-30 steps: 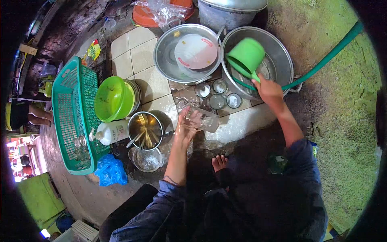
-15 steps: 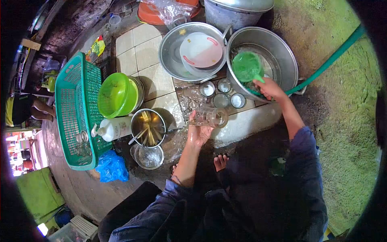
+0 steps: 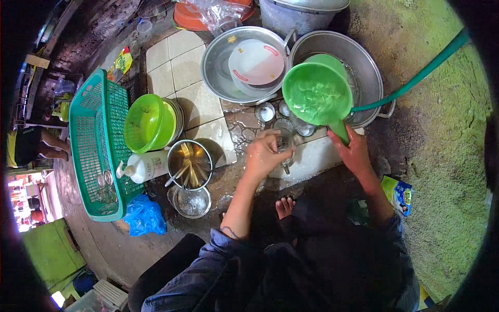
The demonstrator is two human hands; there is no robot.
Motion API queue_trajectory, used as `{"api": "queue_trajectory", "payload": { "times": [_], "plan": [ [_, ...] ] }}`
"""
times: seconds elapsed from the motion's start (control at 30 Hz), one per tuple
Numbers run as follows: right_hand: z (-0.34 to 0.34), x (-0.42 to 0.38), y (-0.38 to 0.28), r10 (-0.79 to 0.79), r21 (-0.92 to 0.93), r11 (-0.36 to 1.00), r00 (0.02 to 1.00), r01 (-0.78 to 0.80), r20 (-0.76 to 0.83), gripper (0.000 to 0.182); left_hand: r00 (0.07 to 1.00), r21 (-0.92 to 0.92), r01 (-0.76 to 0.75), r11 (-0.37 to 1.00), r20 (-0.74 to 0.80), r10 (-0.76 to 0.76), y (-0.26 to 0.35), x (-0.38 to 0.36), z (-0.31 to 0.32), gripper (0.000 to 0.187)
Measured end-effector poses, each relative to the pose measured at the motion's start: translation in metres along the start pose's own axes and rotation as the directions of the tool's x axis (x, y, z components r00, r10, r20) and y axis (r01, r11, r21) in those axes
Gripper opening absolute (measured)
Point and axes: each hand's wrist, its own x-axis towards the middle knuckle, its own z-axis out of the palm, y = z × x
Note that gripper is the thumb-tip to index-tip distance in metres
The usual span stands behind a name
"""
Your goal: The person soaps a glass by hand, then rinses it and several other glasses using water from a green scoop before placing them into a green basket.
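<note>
My right hand [image 3: 352, 153] grips the handle of a green dipper [image 3: 317, 93] with water in it, held at the near left rim of a large metal pot [image 3: 371, 67]. My left hand [image 3: 265, 158] is closed round a clear glass [image 3: 285, 145], partly hidden by the fingers and blurred. Just beyond the glass, several small glasses or cups [image 3: 265, 112] stand on the wet floor. A metal basin [image 3: 213, 78] holds white and pink plates [image 3: 257, 62]. To the left, a metal pot [image 3: 207, 174] contains forks and spoons [image 3: 191, 161].
A teal basket [image 3: 91, 208] stands at the left, beside a lime green basin [image 3: 140, 122], a white pump bottle [image 3: 153, 165] and a blue plastic bag [image 3: 144, 216]. A green hose [image 3: 426, 70] runs into the large pot. Another person's legs [image 3: 52, 143] show at far left.
The dipper has come up out of the large pot, toward me and now carrying water. My left hand has turned over the glass, which is more upright. A blue-green packet has come into view at right.
</note>
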Motion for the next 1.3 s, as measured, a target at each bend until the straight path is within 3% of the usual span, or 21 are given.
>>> {"api": "queue_trajectory", "payload": {
  "times": [0.07,0.13,0.23,0.27,0.33,0.47,0.53,0.67,0.73,0.77,0.8,0.83,0.87,0.9,0.93,0.97,1.03,1.07,1.13,1.2,1.3],
  "plan": [
    [0.002,-0.005,0.000,-0.007,-0.028,1.000,1.000,0.007,0.008,0.028,0.997,0.080,-0.071,0.994,-0.006,0.072,0.005,0.001,0.003,0.046],
    [0.004,-0.007,-0.002,-0.010,-0.056,0.998,1.000,0.011,0.017,0.027,0.982,0.260,0.152,0.954,0.073,-0.176,0.019,0.001,-0.001,0.047],
    [0.004,-0.009,-0.009,-0.039,-0.128,0.991,0.999,0.042,0.023,0.027,0.996,0.288,0.086,0.954,0.009,-0.093,0.016,-0.002,-0.002,0.056],
    [0.004,-0.009,-0.012,-0.049,-0.177,0.983,0.998,0.054,0.033,0.025,0.995,0.288,0.089,0.953,0.007,-0.095,0.015,-0.003,-0.001,0.056],
    [0.004,-0.009,-0.013,-0.059,-0.225,0.972,0.997,0.068,0.044,0.024,0.979,0.301,0.183,0.936,0.029,-0.201,0.015,-0.004,0.001,0.074],
    [0.002,-0.008,-0.013,-0.123,-0.304,0.944,0.991,0.131,0.044,0.020,0.984,0.265,0.175,0.948,-0.002,-0.181,0.007,-0.005,0.001,0.076],
    [0.001,-0.008,-0.015,-0.132,-0.324,0.936,0.990,0.139,0.046,0.019,0.990,0.119,0.128,0.985,-0.074,-0.120,-0.006,-0.006,0.004,0.068],
    [0.007,-0.014,-0.014,-0.178,-0.302,0.940,0.983,0.158,-0.038,0.022,0.980,-0.058,0.137,0.989,-0.138,-0.144,-0.042,-0.006,0.017,0.065],
    [0.013,-0.019,-0.009,-0.159,-0.270,0.954,0.984,0.132,-0.081,0.024,0.957,-0.372,0.199,0.907,-0.125,-0.262,-0.077,-0.003,0.033,0.059],
    [0.014,-0.022,-0.006,-0.140,-0.255,0.960,0.988,0.119,-0.066,0.028,0.957,-0.372,0.199,0.906,-0.125,-0.262,-0.080,-0.007,0.034,0.059],
    [0.015,-0.025,-0.004,-0.120,-0.240,0.965,0.991,0.105,-0.051,0.032,0.877,-0.580,0.410,0.704,0.038,-0.480,-0.059,-0.011,0.027,0.056],
    [0.018,-0.030,0.000,-0.120,-0.240,0.965,0.992,0.105,-0.050,0.032,0.744,-0.705,0.577,0.412,0.245,-0.622,-0.044,-0.014,0.021,0.053],
    [0.022,-0.035,0.003,-0.069,-0.182,0.982,0.995,0.055,-0.074,0.036,0.744,-0.705,0.576,0.413,0.244,-0.622,-0.037,-0.014,0.021,0.053],
    [0.023,-0.035,0.002,-0.018,-0.123,0.992,0.995,0.006,-0.095,0.040,0.736,-0.762,0.570,0.306,0.309,-0.603,-0.032,-0.015,0.022,0.050],
    [0.024,-0.034,0.000,-0.019,-0.122,0.992,0.995,0.008,-0.096,0.040,0.729,-0.805,0.561,0.193,0.371,-0.575,-0.028,-0.015,0.025,0.047],
    [0.024,-0.033,-0.003,-0.044,-0.020,0.999,0.997,0.043,-0.070,0.044,0.730,-0.805,0.560,0.194,0.370,-0.574,-0.027,-0.016,0.029,0.047],
    [0.025,-0.029,-0.015,-0.073,0.080,0.994,0.996,0.077,-0.047,0.048,0.719,-0.850,0.521,-0.075,0.485,-0.498,-0.023,-0.016,0.037,0.044],
    [0.027,-0.029,-0.023,0.013,0.198,0.980,0.999,-0.006,-0.037,0.048,0.720,-0.850,0.521,-0.075,0.485,-0.497,-0.020,-0.016,0.043,0.044],
    [0.027,-0.025,-0.031,0.097,0.313,0.946,0.995,-0.087,-0.018,0.049,0.751,-0.864,0.433,-0.258,0.504,-0.426,-0.013,-0.014,0.050,0.046],
    [0.023,-0.017,-0.033,0.176,0.393,0.905,0.984,-0.162,0.002,0.046,0.757,-0.861,0.455,-0.227,0.508,-0.411,-0.006,-0.015,0.048,0.041],
    [0.007,-0.011,-0.027,0.263,0.476,0.834,0.960,-0.279,0.101,0.042,0.785,-0.823,0.551,-0.139,0.568,-0.249,0.004,-0.017,0.039,0.040]
  ]
}}
